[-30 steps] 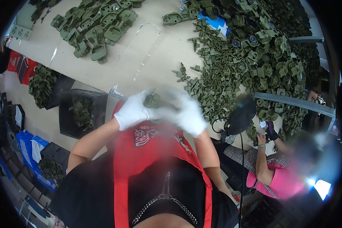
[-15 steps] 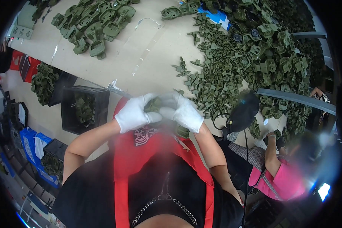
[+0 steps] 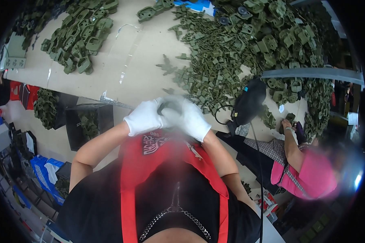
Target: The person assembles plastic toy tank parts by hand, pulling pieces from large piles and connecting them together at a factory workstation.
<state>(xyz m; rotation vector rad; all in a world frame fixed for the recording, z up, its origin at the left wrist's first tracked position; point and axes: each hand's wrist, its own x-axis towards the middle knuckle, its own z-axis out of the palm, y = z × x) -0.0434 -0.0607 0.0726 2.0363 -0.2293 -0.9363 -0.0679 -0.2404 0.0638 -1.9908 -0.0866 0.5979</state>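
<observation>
My left hand (image 3: 144,118) and my right hand (image 3: 194,120), both in white gloves, meet at the near edge of the table in front of my red apron. Between them they grip an olive-green plastic part (image 3: 165,107), mostly covered by the gloves and blurred, so its exact shape is hidden. Just beyond my hands, a heap of small green plastic pieces (image 3: 209,60) spreads over the beige table (image 3: 138,77). A few loose small pieces (image 3: 166,65) lie at the heap's left side.
Larger green plastic housings (image 3: 79,34) are piled at the far left. A black bin (image 3: 105,117) with green parts stands below the table edge. At right are a black lamp-like object (image 3: 250,99) with a cable, a grey bar (image 3: 312,73) and a co-worker in pink (image 3: 312,174).
My hands have closed further round the green part, hiding more of it. The table and its heaps have shifted left in the view. A green piece beside my right wrist no longer shows.
</observation>
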